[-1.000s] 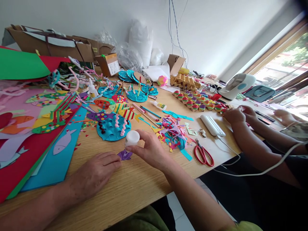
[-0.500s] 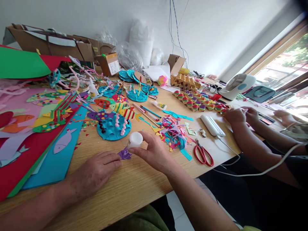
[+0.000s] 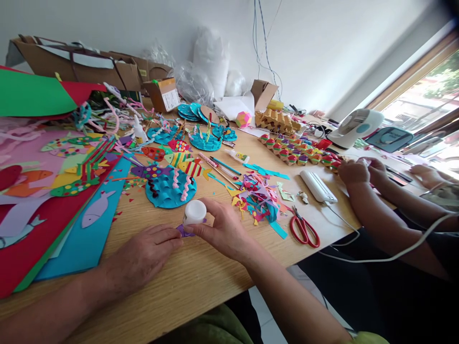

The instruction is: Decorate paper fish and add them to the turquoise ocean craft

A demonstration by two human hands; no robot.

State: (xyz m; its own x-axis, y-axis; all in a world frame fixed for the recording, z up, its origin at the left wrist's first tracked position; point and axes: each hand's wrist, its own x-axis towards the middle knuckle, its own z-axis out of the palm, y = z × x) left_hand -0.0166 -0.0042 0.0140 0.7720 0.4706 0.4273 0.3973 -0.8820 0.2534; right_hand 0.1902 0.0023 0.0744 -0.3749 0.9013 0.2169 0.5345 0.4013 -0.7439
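My right hand (image 3: pixel 224 229) grips a small white glue bottle (image 3: pixel 195 212), turned so its round white base faces up. The bottle hangs over a purple paper cutout (image 3: pixel 184 231) on the table and hides part of it; its tip is out of sight. My left hand (image 3: pixel 143 253) lies flat on the tabletop, fingers stretched out and fingertips at the cutout's left edge. Just beyond the hands is a blue round base (image 3: pixel 165 196) with twisted pipe cleaners and a purple dotted paper fish (image 3: pixel 150 172).
Red-handled scissors (image 3: pixel 304 229) and a heap of paper scraps (image 3: pixel 260 196) lie to the right, near a white corded device (image 3: pixel 317 186). Coloured sheets (image 3: pixel 75 243) fill the left side. Another person's hands (image 3: pixel 355 172) work at the far right, by a painted egg tray (image 3: pixel 294 152).
My right hand has shifted the glue bottle slightly left and down, over the purple cutout. My left hand keeps its place on the cutout's edge.
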